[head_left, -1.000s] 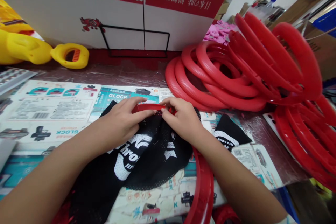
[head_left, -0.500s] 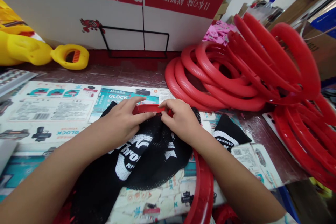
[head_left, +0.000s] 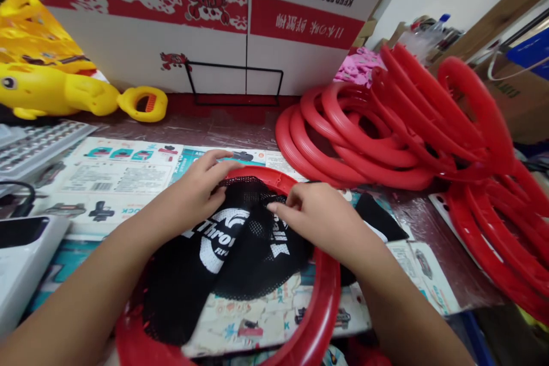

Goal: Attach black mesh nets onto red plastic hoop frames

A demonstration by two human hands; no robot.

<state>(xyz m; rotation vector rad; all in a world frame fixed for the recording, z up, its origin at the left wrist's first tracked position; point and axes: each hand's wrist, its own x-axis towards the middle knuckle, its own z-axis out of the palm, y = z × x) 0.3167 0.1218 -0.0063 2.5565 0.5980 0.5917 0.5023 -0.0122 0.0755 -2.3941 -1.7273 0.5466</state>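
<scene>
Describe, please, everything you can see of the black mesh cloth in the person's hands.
The black mesh cloth is soft perforated fabric with white printed lettering, partly reading "Thro". It lies crumpled across a red plastic ring, its far edge at the ring's rim. The left hand holds that edge there; the right hand pinches a fold near the middle. Its near part rests on printed cardboard.

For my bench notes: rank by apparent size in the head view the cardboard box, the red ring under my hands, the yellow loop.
cardboard box, cropped
red ring, enlarged by nearness
yellow loop, clearly smallest
</scene>
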